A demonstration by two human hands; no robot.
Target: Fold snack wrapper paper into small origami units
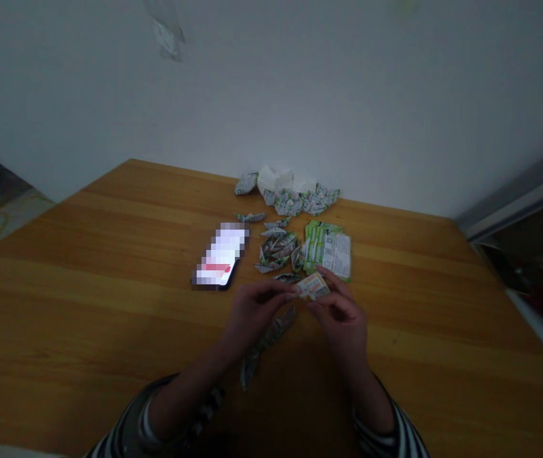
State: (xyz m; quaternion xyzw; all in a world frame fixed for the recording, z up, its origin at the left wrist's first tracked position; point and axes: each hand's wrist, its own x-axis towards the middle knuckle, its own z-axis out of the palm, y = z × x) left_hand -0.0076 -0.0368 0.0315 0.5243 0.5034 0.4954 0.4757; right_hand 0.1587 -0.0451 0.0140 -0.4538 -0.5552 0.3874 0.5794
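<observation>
Above the middle of the table, a small folded printed wrapper [313, 286] is pinched between both hands. My left hand [252, 312] grips its left end with thumb and forefinger. On the other side, the fingers of my right hand [345, 315] close on its right edge. A folded strip of printed wrapper [278, 327] lies on the table, partly behind my left hand. Just beyond my right hand is a stack of flat green-and-white wrappers [328, 251]. A cluster of small folded wrapper pieces [278, 248] sits left of that stack.
A lit phone [221, 257], its screen blurred out, lies left of the folded pieces. Along the wall [347, 95] at the back of the wooden table [109, 254] are more folded wrapper pieces [288, 200] and crumpled white tissue [271, 178].
</observation>
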